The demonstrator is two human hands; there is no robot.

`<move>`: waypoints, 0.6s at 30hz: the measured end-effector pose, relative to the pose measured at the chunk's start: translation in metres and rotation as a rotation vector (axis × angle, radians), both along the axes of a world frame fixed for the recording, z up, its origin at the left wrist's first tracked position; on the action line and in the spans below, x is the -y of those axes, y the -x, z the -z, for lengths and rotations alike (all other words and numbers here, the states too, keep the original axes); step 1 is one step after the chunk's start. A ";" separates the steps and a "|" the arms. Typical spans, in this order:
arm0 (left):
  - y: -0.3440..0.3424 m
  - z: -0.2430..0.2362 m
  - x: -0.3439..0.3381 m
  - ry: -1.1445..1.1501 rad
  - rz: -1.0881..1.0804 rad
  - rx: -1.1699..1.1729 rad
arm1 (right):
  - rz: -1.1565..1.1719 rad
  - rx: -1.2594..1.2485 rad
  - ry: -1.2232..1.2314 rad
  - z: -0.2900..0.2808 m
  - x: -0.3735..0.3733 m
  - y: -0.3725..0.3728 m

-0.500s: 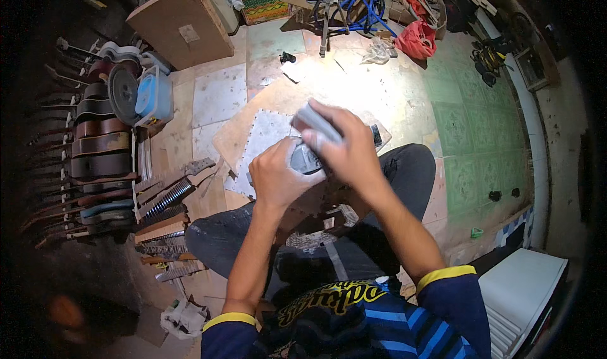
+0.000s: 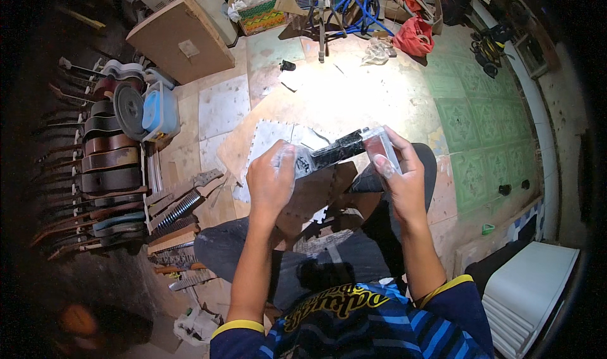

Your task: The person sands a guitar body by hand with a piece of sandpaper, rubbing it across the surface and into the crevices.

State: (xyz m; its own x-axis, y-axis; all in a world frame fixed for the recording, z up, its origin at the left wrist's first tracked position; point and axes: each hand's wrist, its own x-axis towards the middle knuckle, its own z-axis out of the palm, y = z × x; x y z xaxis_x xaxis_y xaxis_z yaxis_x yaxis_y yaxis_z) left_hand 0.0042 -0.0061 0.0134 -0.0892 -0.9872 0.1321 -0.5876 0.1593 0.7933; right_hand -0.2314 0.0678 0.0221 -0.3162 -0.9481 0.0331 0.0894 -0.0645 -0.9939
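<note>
My left hand (image 2: 270, 177), dusted white, is closed round the near end of a dark, dust-smeared bar (image 2: 338, 150). The bar points right and slightly away, its grey, powdery end showing beside my fingers. In my right hand (image 2: 408, 180) is a dusty grey block (image 2: 380, 149) with a reddish-brown face, pinched between thumb and fingers. The block stands at the bar's far end; whether they touch I cannot tell. Under my hands lies a white mat (image 2: 267, 137) with a toothed edge, on a tan board (image 2: 237, 145).
Guitars (image 2: 110, 153) stand in a row at the left, by a clear tub (image 2: 167, 115). Files and other tools (image 2: 180, 210) lie left of my knee. A wooden panel (image 2: 183, 43), blue hose (image 2: 354, 8) and red bag (image 2: 414, 36) are at the back. A white case (image 2: 531, 296) sits right.
My hands have moved apart. The block, earlier over the dark piece by my left hand, is now at the right. The bar has swung into view, stretching rightward.
</note>
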 end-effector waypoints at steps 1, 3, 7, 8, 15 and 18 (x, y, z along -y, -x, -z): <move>0.000 0.000 0.000 0.003 0.001 0.002 | 0.022 0.047 -0.022 0.000 -0.003 0.002; 0.000 -0.001 0.001 -0.032 -0.006 0.018 | 0.048 0.058 -0.030 0.005 -0.007 0.010; 0.004 -0.006 -0.005 0.163 0.119 0.030 | 0.057 0.105 -0.063 0.001 -0.011 0.008; 0.004 -0.007 -0.005 0.168 0.152 0.020 | 0.057 0.106 -0.064 0.004 -0.012 0.007; 0.001 0.000 -0.005 0.002 0.008 0.020 | -0.037 0.095 -0.097 0.010 -0.020 -0.004; -0.002 0.004 -0.002 0.000 0.026 -0.017 | -0.017 0.072 -0.125 0.012 -0.021 -0.001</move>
State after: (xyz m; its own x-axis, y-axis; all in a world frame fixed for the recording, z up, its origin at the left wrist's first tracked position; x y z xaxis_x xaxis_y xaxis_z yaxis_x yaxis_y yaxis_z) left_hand 0.0066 -0.0039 0.0098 -0.1128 -0.9845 0.1341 -0.5698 0.1746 0.8030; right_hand -0.2299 0.0885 0.0096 -0.2973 -0.9487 -0.1074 0.1607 0.0611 -0.9851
